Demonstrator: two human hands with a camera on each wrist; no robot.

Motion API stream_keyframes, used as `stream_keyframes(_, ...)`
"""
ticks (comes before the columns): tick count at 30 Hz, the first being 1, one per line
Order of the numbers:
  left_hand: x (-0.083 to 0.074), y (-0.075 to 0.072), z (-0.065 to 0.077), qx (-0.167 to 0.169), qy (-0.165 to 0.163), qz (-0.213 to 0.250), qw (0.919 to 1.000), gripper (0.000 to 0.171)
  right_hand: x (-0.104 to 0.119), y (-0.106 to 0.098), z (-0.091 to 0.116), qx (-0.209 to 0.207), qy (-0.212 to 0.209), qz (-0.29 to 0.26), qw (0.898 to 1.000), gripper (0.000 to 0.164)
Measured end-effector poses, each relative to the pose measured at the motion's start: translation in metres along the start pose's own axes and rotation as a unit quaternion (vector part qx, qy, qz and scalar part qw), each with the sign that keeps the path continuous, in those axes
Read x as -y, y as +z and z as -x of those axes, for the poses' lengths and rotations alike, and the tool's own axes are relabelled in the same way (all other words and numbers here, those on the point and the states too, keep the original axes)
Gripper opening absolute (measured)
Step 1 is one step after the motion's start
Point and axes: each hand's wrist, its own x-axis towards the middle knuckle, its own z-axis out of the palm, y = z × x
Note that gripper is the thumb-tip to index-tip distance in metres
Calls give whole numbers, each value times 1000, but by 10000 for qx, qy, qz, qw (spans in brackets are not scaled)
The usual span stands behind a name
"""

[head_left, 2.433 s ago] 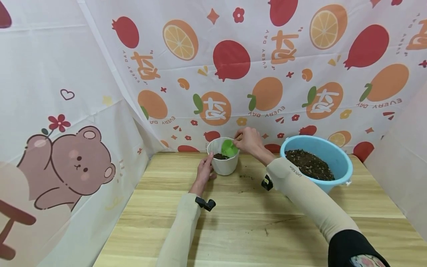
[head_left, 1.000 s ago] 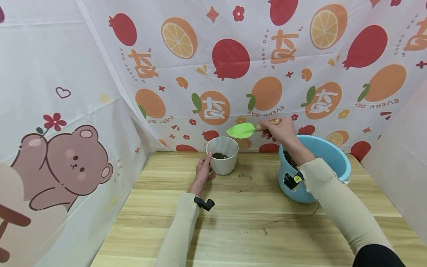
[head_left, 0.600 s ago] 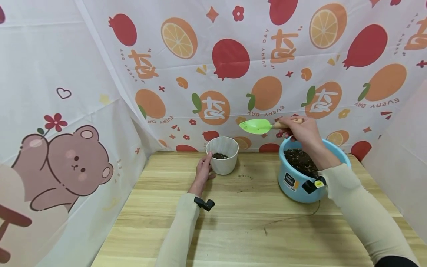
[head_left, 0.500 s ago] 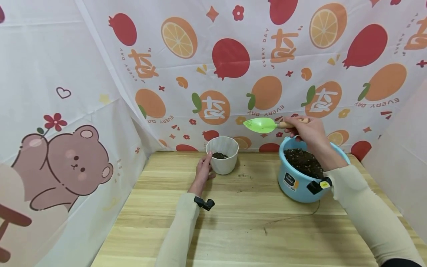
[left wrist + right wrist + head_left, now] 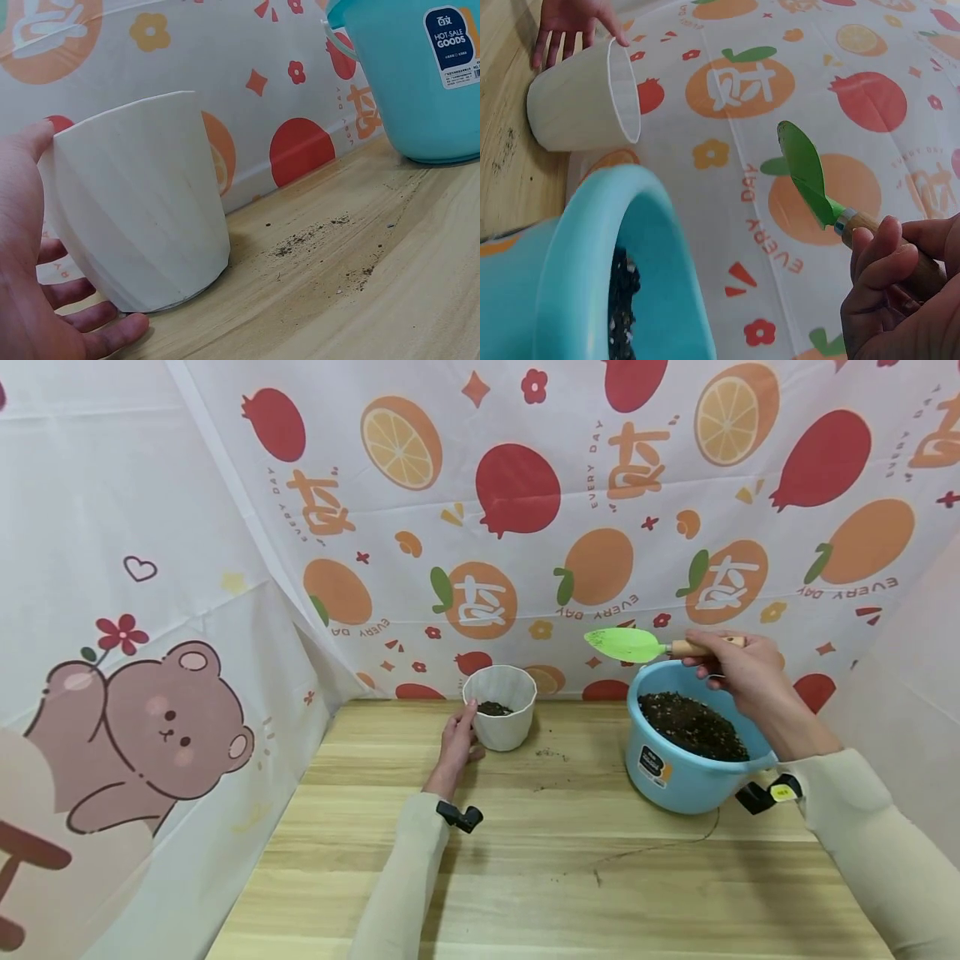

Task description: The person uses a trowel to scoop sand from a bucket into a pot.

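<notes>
Head view, foreground: two beige sleeves [image 5: 408, 877] reached over a wood-grain table [image 5: 525, 902], each with a small black device [image 5: 460, 817] at the wrist. Item: a thin dark strand [image 5: 597, 877], lying on the boards in front of the bucket.

Item: one light-blue bucket [image 5: 693, 789], upright at the right, labelled "HOT-SALE GOODS" and holding dark soil [image 5: 693, 727].

Item: the left hand [image 5: 456, 747], thumb on the rim of the white pot, fingers extended and spread beside its wall rather than clenched.

Item: the white pot [image 5: 506, 735] itself, ribbed, standing upright on the table left of the bucket and well apart from it, with a low layer of soil inside. Dark crumbs [image 5: 552, 754] lay just beside it.

Item: the right hand [image 5: 753, 677], raised above the bucket, fingers curled firmly round the wooden handle of a green trowel [image 5: 630, 646]. The trowel was in mid-air, touching neither vessel, its blade pointing leftward, dark specks toward the tip.

Behind everything: a white sheet [image 5: 517, 489] printed with oranges and red fruit; at the left, another sheet bore a brown bear [image 5: 180, 718].
</notes>
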Motion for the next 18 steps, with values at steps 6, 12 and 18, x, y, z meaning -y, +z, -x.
stream_keyframes(6,-2,-1,0,63,-47,29,10000,84,-4,-14,4,-38,57,-211,9998,30)
stream_keyframes(12,-1,-1,0,121,-21,77,9999,84,-7,-30,8,-41,170,-497,9986,23)
stream_keyframes(18,-2,0,1,52,-19,74,10000,82,-17,-45,11,-78,234,-397,9989,21)
